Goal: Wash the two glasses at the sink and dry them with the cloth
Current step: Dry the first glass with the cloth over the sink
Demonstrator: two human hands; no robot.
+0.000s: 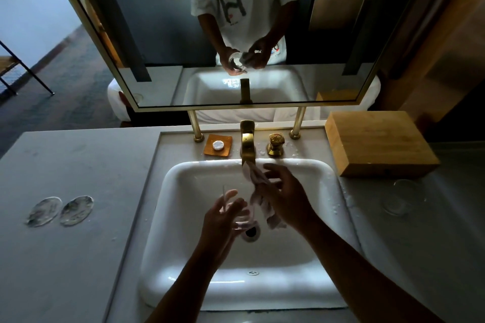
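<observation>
The left hand (223,215) holds a glass (237,214) over the middle of the sink (162,217). The right hand (286,194) grips the cloth (258,196) beside it. Another glass (401,198) stands on the surface (78,257) right of the sink.

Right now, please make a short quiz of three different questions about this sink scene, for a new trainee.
1. True or false: the left hand holds a glass over the sink.
2. What does the right hand hold? A) soap B) cloth C) brush
3. Where does the second glass stand?

Key: 1. true. 2. B. 3. On the counter to the right of the sink, in front of the wooden box.
</observation>
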